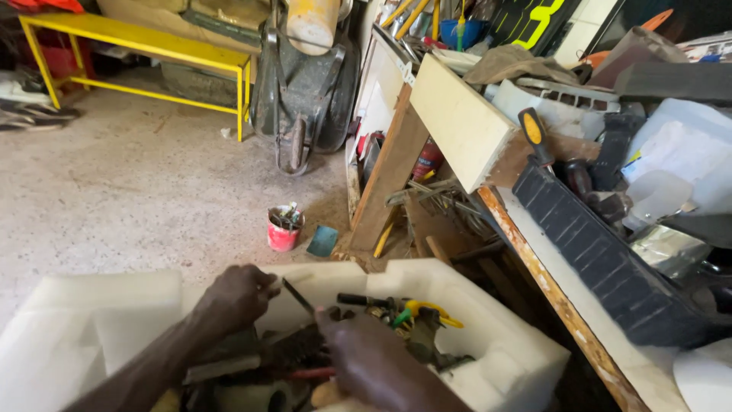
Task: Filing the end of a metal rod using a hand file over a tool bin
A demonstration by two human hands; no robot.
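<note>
— Concrete floor (152, 183) spreads ahead of us, with a yellow bench frame (137, 46) and a wheelbarrow (305, 91) far beyond our fingers. What are we holding?

— Our left hand (236, 297) has its fingers clamped on a thin dark metal tool (296, 294), above the white foam box (488, 328). Our right hand (374, 366) reaches among the tools just below; we cannot tell its fingers' state. A red can (284, 229) stands well beyond.
</note>
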